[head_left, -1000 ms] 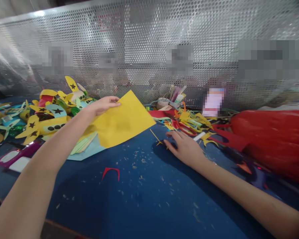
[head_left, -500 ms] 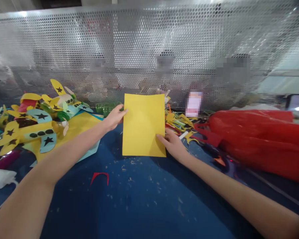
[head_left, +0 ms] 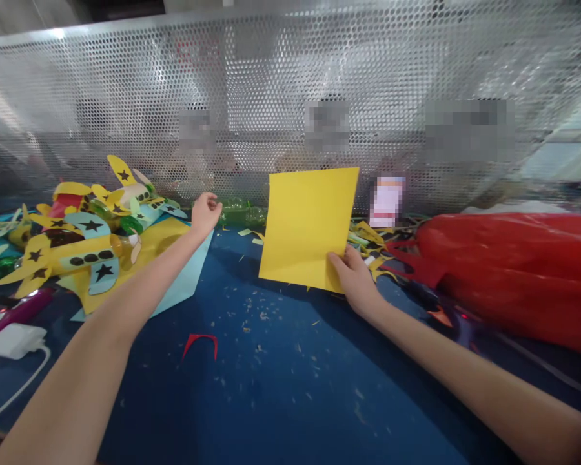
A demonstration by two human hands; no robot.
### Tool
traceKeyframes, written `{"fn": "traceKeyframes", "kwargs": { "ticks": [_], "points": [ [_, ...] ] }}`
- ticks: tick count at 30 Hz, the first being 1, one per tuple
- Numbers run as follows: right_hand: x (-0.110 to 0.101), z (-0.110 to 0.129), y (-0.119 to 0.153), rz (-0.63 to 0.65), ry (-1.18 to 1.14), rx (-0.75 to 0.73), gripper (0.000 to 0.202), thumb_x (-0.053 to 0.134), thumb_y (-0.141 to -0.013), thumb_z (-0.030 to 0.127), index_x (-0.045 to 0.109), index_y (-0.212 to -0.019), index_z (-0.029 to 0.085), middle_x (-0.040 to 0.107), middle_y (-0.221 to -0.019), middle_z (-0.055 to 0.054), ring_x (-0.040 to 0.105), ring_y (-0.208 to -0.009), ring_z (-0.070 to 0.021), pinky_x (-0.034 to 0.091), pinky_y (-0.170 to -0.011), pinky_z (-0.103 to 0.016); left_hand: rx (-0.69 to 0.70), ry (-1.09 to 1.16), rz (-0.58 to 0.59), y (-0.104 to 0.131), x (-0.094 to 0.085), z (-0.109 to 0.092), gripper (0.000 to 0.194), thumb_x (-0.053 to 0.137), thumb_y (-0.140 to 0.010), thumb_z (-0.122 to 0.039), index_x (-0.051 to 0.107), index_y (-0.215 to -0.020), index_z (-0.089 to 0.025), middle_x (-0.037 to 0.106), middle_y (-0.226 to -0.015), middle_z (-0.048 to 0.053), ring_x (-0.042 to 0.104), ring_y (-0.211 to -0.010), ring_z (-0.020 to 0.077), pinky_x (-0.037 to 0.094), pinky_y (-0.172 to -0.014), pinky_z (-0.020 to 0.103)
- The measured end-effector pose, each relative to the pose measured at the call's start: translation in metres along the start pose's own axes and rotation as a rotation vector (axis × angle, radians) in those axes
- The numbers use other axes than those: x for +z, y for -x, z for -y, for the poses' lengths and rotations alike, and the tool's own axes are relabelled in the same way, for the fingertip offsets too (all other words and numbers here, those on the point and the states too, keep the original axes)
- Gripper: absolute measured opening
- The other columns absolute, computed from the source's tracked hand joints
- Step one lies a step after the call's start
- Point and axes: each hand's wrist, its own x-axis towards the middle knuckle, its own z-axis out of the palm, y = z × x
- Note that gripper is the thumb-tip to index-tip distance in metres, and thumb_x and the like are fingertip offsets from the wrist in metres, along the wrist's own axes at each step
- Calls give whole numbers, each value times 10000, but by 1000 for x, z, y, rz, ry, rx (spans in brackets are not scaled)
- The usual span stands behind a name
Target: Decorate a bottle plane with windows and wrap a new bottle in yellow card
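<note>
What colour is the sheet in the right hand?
The sheet is plain yellow, clearest in the head view.

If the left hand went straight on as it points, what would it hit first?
Likely the perforated metal screen; the left hand might brush the green plastic items first, depth being unclear.

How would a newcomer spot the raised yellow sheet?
Above the blue table, find the right hand. It pinches the raised sheet near its lower right corner. Unlike the yellow paper lying by the toy planes, it is held up.
</note>
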Motion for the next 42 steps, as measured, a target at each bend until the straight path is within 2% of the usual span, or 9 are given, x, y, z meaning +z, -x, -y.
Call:
{"fn": "traceKeyframes", "kwargs": {
  "ticks": [3, 9, 17, 21, 27, 31, 35, 37, 42],
  "points": [
    [-2, -1, -2, -9, -32, 15, 204, 565, -815, 372, 528, -986, 269, 714, -1030, -52, 691, -928, -261, 589, -743, -451, 43, -157, 17, -11, -7, 15, 532, 654, -728, -319, 474, -1209, -181, 496, -1317, 146, 388, -1296, 318, 344, -1043, 435],
    [-1, -2, -2, -24, -88, 53, 210, 578, -802, 373, 525, -975, 267, 718, -1012, -51, 697, -907, -258, 584, -751, -456, 179, -347, 207, -17, -2, 32, 789, 754, -618, -294, 436, -1331, -179, 440, -1332, 144, 366, -1283, 339, 274, -1072, 450],
    [-1, -1, -2, -12, -95, 63, 250, 593, -795, 398, 534, -994, 258, 712, -1037, -49, 690, -925, -251, 583, -754, -439, 300, -463, 240, -11, -8, 30, 591, 775, -619, -287, 564, -1162, -188, 409, -1190, 113, 401, -1195, 340, 313, -1047, 471],
    [2, 6, 2, 13, -86, 35, 280, 614, -783, 411, 552, -1008, 256, 701, -1076, -43, 677, -956, -248, 571, -809, -444, 373, -436, 262, 7, -21, 27, 568, 692, -734, -335, 466, -1243, -222, 431, -1230, 93, 420, -1198, 293, 339, -1041, 433],
    [4, 38, 8, 37, -19, -70, 272, 573, -825, 422, 542, -1041, 259, 684, -1115, -70, 678, -950, -254, 575, -807, -446, 465, -343, 289, 58, -31, 10, 571, 639, -784, -448, 431, -1274, -241, 452, -1320, 86, 416, -1239, 275, 346, -1046, 408],
    [6, 56, 13, 48, 33, -93, 369, 550, -833, 413, 468, -1160, 261, 698, -1053, -80, 699, -835, -242, 590, -710, -415, 525, -188, 378, 90, -19, -5, 564, 667, -738, -392, 490, -1255, -252, 517, -1270, 85, 456, -1201, 277, 382, -1022, 424],
    [9, 53, 17, 91, 144, -134, 498, 575, -819, 383, 374, -1256, 255, 699, -906, -60, 677, -718, -212, 571, -674, -385, 537, -105, 520, 112, -1, -10, 729, 710, -671, -316, 433, -1342, -245, 507, -1298, 101, 426, -1228, 314, 388, -1025, 482],
    [9, 48, 18, 76, 235, -213, 541, 584, -816, 354, 347, -1290, 249, 674, -903, -54, 660, -716, -201, 556, -668, -369, 488, -69, 506, 121, 4, -10, 780, 719, -661, -298, 394, -1367, -230, 484, -1334, 118, 426, -1237, 327, 384, -1030, 496],
    [4, 46, 16, 62, 648, -471, 209, 507, -854, 282, 603, -1033, 229, 626, -996, -85, 611, -949, -239, 501, -836, -421, 411, -38, 463, 132, 9, -5, 805, 725, -676, -332, 351, -1380, -225, 436, -1390, 118, 372, -1304, 324, 317, -1091, 498]
  ]
}}
